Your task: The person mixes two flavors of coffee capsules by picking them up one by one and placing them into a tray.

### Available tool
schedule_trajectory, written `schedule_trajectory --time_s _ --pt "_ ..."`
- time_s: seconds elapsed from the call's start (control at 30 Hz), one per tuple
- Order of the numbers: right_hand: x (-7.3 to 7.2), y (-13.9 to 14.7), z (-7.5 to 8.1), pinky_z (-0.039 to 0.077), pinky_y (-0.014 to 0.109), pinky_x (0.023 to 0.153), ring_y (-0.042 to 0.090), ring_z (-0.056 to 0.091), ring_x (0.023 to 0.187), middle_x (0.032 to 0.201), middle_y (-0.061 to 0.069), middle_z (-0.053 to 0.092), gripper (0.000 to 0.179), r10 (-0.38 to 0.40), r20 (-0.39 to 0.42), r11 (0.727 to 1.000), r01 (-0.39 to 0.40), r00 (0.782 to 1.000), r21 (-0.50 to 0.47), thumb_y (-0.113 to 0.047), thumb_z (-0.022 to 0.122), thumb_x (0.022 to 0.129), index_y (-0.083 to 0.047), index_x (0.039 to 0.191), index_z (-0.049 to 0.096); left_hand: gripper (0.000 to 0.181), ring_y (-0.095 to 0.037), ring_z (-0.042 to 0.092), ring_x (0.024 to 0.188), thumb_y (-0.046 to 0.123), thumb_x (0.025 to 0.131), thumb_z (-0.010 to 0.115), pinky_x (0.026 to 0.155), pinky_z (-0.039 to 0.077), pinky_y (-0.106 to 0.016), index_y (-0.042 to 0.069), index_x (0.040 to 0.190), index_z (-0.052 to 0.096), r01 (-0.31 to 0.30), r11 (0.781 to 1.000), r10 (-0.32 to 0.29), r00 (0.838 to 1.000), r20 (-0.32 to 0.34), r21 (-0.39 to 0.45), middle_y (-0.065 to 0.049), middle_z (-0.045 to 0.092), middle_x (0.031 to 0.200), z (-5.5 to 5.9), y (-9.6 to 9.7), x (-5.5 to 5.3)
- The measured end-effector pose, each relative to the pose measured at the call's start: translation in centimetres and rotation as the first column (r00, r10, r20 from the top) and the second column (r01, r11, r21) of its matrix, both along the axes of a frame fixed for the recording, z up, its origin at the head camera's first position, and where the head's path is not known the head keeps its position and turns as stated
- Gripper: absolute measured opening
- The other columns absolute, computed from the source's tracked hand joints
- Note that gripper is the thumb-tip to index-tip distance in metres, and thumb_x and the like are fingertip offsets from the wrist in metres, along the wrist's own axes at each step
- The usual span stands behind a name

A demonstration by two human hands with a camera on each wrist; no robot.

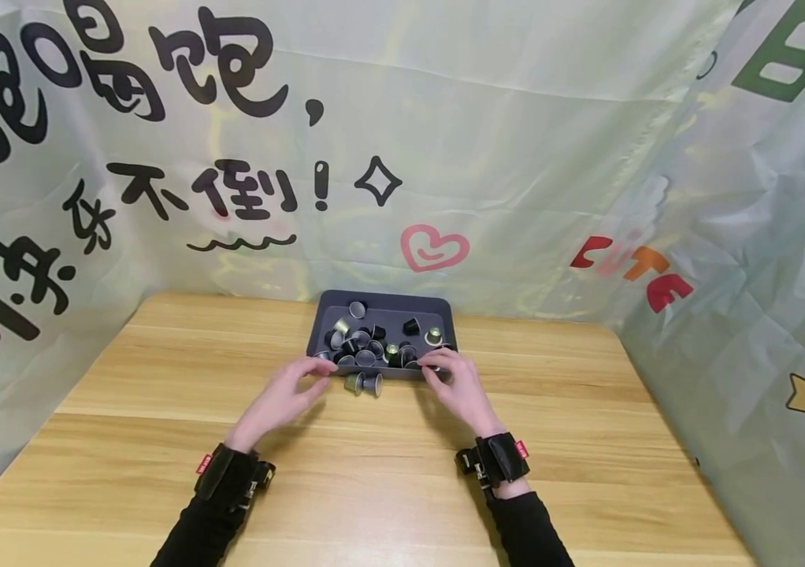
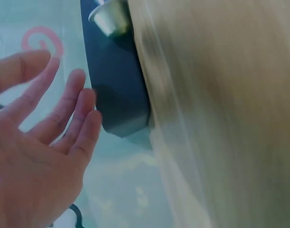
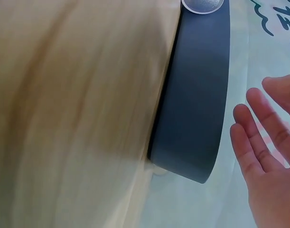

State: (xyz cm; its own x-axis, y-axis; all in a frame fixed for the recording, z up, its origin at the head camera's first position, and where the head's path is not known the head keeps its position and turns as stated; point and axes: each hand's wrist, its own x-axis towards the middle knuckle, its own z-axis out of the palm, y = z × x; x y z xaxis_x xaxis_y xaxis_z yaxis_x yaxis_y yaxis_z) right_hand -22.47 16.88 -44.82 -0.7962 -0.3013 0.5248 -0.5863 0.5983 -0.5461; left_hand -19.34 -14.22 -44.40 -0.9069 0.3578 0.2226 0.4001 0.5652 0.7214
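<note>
A dark grey rectangular tray holds several coffee capsules, some dark, some greenish or silvery, tipped at various angles. On the table against its near side lie two more capsules. My left hand is at the tray's near left corner, fingers loosely bent and slightly spread in the left wrist view. At the near right corner is my right hand, its fingers relaxed beside the tray wall in the right wrist view. Neither palm holds anything. One greenish capsule shows in front of the tray.
The tray stands on a wood-grain table, near its back edge. Behind and beside the table hangs a pale printed cloth with lettering, a heart and a star. Each wrist carries a black strapped camera.
</note>
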Motion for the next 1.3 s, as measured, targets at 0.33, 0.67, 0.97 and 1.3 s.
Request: schedule_trajectory --time_s 0.33,0.67,0.97,1.3 --pt "0.2 0.2 0.1 0.058 0.043 0.093 0.028 0.071 0.101 0.106 0.012 0.075 0.015 -0.003 0.013 1.000 0.004 1.000 -0.017 0.001 0.071 0.087 -0.002 0.101 0.077 0.053 -0.050 0.033 0.146 0.016 0.099 0.059 0.118 0.023 -0.072 0.002 0.148 0.044 0.218 0.954 -0.209 0.976 0.064 -0.207 -0.026 0.030 0.161 -0.3 2.1 1.1" --pt "0.1 0.1 0.0 0.055 0.047 0.098 0.029 0.070 0.104 0.108 0.012 0.074 0.017 0.016 0.007 0.999 -0.016 1.000 -0.030 0.002 0.071 0.086 -0.003 0.100 0.077 0.051 -0.054 0.029 0.146 0.017 0.098 0.060 0.117 0.023 -0.073 0.002 0.146 0.048 0.218 0.932 -0.189 0.974 0.127 -0.288 -0.023 0.027 0.163 -0.3 3.0 1.6" --pt "0.1 0.4 0.1 0.054 0.046 0.099 0.030 0.069 0.106 0.109 0.013 0.073 0.014 0.018 0.033 0.999 -0.017 0.999 -0.037 0.002 0.070 0.088 0.000 0.100 0.077 0.032 -0.039 0.056 0.124 -0.002 0.090 0.063 0.110 0.045 -0.060 0.005 0.121 0.068 0.199 0.937 -0.170 0.978 0.121 -0.288 -0.016 0.060 0.131 0.0 2.6 1.7" --pt "0.1 0.6 0.3 0.053 0.048 0.101 0.031 0.069 0.108 0.111 0.014 0.073 0.014 0.024 0.056 0.998 -0.021 0.998 -0.058 0.002 0.069 0.089 0.001 0.101 0.076 0.020 -0.017 0.067 0.084 0.003 0.090 0.069 0.076 0.059 -0.030 0.004 0.110 0.069 0.031 0.990 -0.017 0.994 0.104 -0.141 -0.007 0.073 0.098 0.4 1.9 0.2"
